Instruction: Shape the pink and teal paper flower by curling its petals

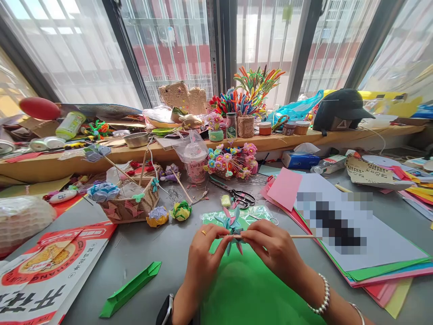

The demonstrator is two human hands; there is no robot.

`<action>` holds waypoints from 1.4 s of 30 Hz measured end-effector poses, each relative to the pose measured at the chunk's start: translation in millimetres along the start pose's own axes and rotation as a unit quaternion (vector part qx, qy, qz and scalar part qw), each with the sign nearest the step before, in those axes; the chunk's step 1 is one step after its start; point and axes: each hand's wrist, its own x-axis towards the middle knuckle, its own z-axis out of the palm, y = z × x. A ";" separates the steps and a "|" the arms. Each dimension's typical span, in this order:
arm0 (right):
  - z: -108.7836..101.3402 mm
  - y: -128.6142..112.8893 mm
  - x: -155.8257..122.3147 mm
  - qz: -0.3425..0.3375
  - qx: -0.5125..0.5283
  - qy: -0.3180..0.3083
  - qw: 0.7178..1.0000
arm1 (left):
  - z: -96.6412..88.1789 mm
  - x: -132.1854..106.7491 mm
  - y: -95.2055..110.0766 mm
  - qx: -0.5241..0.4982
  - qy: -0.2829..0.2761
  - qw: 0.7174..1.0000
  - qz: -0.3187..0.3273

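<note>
My left hand pinches the base of a paper flower with pointed teal and pink petals. Thumb and fingertips of my right hand are closed around a thin wooden stick where it meets the flower; its free end points right. Both hands hover above a green paper sheet. The exact joint between stick and flower is partly covered by my fingers. Left of the hands lies a folded green paper strip.
Scissors and a plastic-wrapped packet lie just beyond the hands. A box of folded flowers stands left, stacked coloured paper right. Behind are a pink cup, small pink and blue flowers and a crowded ledge.
</note>
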 end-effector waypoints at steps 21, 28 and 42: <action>2.2 -1.2 -0.8 0.050 0.048 -0.020 0.997 | 1.0 -1.0 0.1 -0.027 -0.032 0.998 0.055; 3.9 -2.2 -0.4 0.073 0.064 -0.038 0.995 | 0.7 -0.4 2.2 0.030 -0.027 0.996 0.079; -1.8 -3.4 4.7 0.165 0.153 -0.082 0.971 | 1.9 -1.6 4.4 0.057 -0.003 0.992 0.113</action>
